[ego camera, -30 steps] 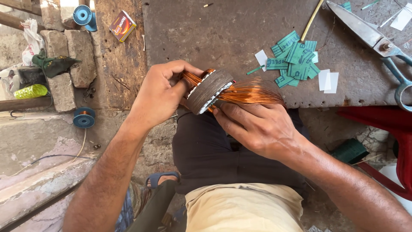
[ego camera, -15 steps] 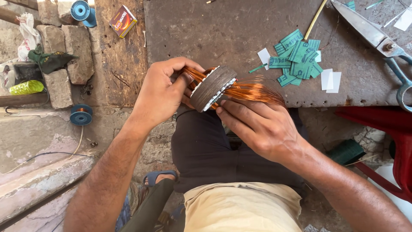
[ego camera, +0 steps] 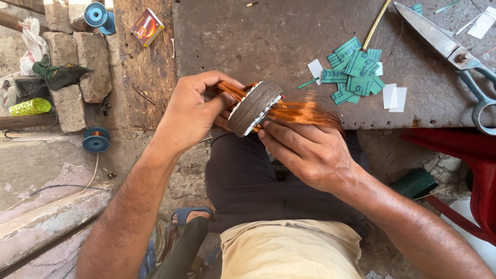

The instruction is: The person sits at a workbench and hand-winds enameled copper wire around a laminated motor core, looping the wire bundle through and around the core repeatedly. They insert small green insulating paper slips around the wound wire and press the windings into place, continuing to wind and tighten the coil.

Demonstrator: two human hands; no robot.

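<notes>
Stator [ego camera: 256, 107] sits gripped in the left hand [ego camera: 194, 111]; right hand [ego camera: 310, 150] fingers pinch the copper coil [ego camera: 305, 111]. Best keep strands together, pressed gently.

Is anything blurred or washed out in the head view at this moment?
Head view: even daylight, no harsh glare; the loose copper wire coil by the right hand is motion-smeared, while the grey round stator core, the left hand and the green paper strips stay sharp.
</notes>
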